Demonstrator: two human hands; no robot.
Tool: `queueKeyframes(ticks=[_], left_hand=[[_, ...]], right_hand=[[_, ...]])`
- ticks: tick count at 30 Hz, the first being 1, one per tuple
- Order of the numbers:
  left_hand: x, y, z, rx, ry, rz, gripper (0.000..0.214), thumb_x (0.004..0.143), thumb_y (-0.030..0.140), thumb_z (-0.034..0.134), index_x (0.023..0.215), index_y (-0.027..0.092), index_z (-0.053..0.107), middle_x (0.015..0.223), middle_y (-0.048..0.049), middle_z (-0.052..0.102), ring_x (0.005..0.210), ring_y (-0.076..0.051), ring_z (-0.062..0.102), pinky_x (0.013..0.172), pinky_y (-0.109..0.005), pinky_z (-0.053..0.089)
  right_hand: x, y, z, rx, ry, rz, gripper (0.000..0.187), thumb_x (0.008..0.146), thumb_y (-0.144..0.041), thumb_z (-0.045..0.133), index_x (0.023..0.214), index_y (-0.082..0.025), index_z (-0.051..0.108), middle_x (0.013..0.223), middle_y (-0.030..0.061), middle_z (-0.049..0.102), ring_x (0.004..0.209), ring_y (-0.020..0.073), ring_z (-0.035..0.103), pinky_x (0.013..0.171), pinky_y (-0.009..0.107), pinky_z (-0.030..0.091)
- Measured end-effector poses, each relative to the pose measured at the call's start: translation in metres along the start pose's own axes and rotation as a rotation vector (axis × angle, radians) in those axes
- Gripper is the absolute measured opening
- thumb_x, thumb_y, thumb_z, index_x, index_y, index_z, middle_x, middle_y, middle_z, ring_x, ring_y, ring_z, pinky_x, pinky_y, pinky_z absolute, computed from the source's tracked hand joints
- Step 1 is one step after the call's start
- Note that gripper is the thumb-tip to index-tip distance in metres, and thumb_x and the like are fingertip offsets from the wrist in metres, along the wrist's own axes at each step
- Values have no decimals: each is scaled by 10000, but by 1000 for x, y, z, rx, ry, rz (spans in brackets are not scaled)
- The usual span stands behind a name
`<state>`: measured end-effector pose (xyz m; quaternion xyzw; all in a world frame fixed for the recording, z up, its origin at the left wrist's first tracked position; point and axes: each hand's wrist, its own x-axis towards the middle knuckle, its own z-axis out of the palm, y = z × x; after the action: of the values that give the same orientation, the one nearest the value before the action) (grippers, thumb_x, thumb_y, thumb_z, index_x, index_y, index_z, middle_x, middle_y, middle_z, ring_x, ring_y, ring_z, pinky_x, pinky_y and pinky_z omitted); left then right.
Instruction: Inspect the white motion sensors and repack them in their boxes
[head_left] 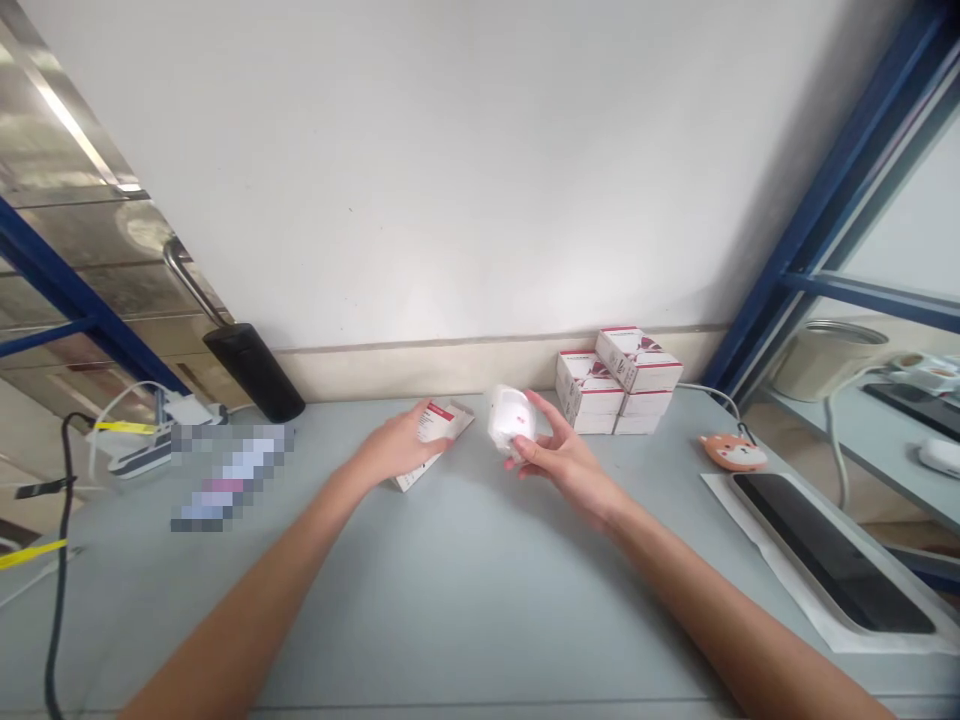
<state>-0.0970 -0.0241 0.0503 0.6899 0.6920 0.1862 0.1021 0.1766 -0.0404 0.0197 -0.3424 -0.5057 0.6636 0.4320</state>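
Head view only, clock positions taken from the hands. Left hand [394, 445] was closed around a white card carton [444, 428] with a red band, fingers hiding part of it; print unreadable. Right hand [562, 465] was grasping a rounded white item [512, 420] at the fingertips: smooth, shell-like, small red mark, exact kind unclear. The two hands were near each other, not touching.

At 1 o'clock, a stack of matching cartons [619, 385] stood on the matte grey tabletop [450, 610], top one tilted. At 3 o'clock, an orange fox-face pouch [733, 452] sat beside a dark glossy slab [832, 550] on a white sheet [757, 530]. At 11 o'clock, a black cylinder [255, 370] lay by the wall. At 9 o'clock, a white power strip [139, 458] sat by a pixelated patch [229, 478], contents unreadable. A black cable [60, 570] ran off the bottom edge. Both forearms were cut off by the frame.
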Motion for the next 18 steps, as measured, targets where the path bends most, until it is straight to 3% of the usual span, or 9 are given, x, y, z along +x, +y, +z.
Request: queueKeyframes(ticks=[2,6,8,11,14,18], left_hand=[[-9,5,5,15,-10,40,751,847,664,676,1503,335,518,1300,-75,749,1013,-328,747,771,-376,564],[-27,23,16,116,81,483,645,936,475,652,1540,381,444,1478,-19,651,1281,-305,654,1071,-432,496],[-32,30,25,149,157,609,639,948,424,660,1541,349,437,1482,-32,650,1302,-294,646,1129,-440,461],[-35,35,44,148,315,683,656,952,334,668,1553,303,407,1461,-75,664,1280,-283,671,1111,-432,478],[-39,36,61,169,499,729,682,922,225,694,1540,282,410,1422,-114,685,1236,-293,702,1037,-428,515],[-48,36,69,152,658,760,673,867,143,736,1468,287,470,1380,-131,702,1195,-308,718,975,-428,534]], right_hand=[[3,-2,-4,-162,119,-64,1002,797,-429,884,1633,-357,336,991,13,785,887,201,735,799,338,591],[5,-3,-5,-296,284,-154,945,794,-418,859,1610,-364,384,1084,27,790,898,218,718,754,347,580],[4,-3,-4,-317,314,-204,922,808,-414,840,1607,-375,383,1089,21,784,838,204,699,732,348,576],[1,-1,0,-328,336,-251,874,830,-424,821,1594,-383,399,1110,26,771,783,195,672,740,376,578],[-2,1,6,-341,359,-284,835,843,-435,821,1571,-380,414,1120,35,765,886,225,678,824,416,574],[-8,11,18,-336,352,-323,841,871,-446,809,1584,-375,367,1099,42,754,930,241,677,852,431,574]])
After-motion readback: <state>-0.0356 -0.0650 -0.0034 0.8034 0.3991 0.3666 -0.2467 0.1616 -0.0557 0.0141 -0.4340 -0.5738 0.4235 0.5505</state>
